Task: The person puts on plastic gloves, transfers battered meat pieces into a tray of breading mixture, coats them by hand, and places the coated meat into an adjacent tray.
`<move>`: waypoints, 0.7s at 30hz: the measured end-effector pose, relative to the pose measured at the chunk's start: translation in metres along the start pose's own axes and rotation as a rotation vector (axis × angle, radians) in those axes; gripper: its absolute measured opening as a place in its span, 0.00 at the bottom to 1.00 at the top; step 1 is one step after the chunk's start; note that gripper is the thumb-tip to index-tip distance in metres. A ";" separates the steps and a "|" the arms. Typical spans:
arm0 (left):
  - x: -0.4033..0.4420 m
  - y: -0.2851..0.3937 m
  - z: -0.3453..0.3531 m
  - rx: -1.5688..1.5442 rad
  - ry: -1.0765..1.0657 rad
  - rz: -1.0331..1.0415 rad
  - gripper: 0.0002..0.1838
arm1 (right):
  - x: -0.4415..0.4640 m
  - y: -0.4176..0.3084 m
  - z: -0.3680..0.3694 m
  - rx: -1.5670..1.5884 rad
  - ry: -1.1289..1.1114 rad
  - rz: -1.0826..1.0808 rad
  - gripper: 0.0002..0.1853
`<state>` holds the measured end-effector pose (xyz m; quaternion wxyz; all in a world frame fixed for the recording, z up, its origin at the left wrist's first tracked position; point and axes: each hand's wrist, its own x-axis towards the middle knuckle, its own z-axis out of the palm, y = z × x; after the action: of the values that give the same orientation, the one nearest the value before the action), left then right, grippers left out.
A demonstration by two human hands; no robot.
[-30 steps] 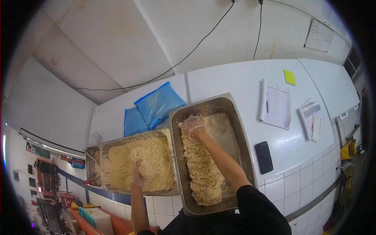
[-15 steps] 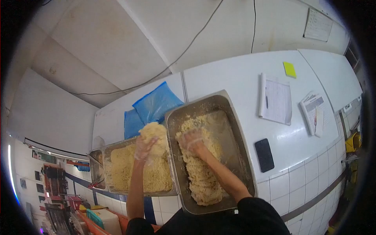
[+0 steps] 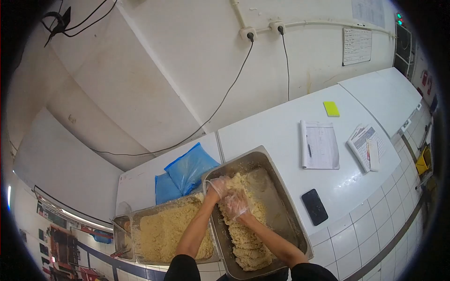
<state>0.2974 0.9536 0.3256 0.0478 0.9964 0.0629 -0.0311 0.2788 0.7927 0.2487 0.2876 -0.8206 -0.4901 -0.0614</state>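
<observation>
A deep metal tray [image 3: 295, 229] holds a row of overlapping crumb-coated pieces [image 3: 248, 248] along its left side, with loose crumbs heaped at the far end. My left hand [image 3: 217, 186], in a clear plastic glove, reaches over the tray's left rim onto that heap, its fingers stretched toward the crumbs. Close beside it, my right hand [image 3: 237, 206], gloved too, lies on the coated pieces with its fingers partly bent over them. To the left stands a second metal tray [image 3: 136, 234] filled with pale yellow crumbs [image 3: 164, 232].
Blue plastic bags [image 3: 190, 166] lie behind the trays. On the white worktop [image 3: 267, 126] to the right are a phone [image 3: 314, 207], a notebook with a pen [image 3: 323, 145], papers [image 3: 368, 147] and a yellow sticky pad [image 3: 331, 108]. A small metal container [image 3: 123, 236] sits at far left.
My left hand has moved right from above the crumb tray, where it held a clump of crumbs, to the deep tray beside my right hand. The camera view has tilted up.
</observation>
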 end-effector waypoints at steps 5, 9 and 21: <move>-0.033 0.010 -0.011 -0.311 0.309 -0.043 0.16 | -0.012 -0.002 -0.028 0.599 0.279 0.446 0.24; -0.094 0.045 -0.073 -0.918 0.490 -0.136 0.10 | -0.003 -0.018 -0.087 0.922 0.259 0.540 0.31; -0.299 -0.004 -0.061 -0.911 0.547 0.034 0.09 | 0.029 -0.237 -0.063 1.978 0.026 0.522 0.40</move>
<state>0.0047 0.9270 0.4066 0.4581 0.8472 0.0643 0.2613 0.1060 0.8653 0.4094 0.8457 -0.2963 -0.1240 0.4261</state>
